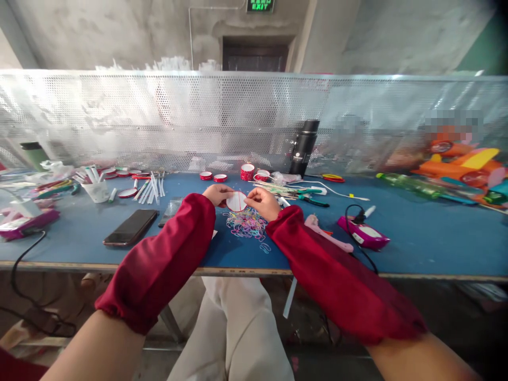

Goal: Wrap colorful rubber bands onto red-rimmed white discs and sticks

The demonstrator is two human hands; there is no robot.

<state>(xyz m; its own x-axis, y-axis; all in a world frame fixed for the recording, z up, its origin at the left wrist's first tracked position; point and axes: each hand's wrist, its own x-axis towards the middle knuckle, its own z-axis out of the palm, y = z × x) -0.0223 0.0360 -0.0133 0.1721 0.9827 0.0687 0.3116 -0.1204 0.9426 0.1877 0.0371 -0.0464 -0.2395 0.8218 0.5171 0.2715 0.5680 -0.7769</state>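
Observation:
A round white disc point(235, 202) with a red rim and a thin red line across its face is held up over the table. My left hand point(218, 194) pinches it by its left edge. The fingers of my right hand point(264, 203) are pressed together at its right edge; whether they also grip something thin cannot be made out. Just below lies a loose heap of small coloured rubber bands point(248, 226), with a few stray ones nearer the front edge. Both forearms wear dark red sleeves.
Red round tins point(246, 172) and a black bottle point(305, 148) stand at the back. Pliers point(313, 199) lie right of thin sticks. A phone point(130, 227) and a cup of markers point(95, 190) are left. A purple power strip point(363, 234) with a cable sits right.

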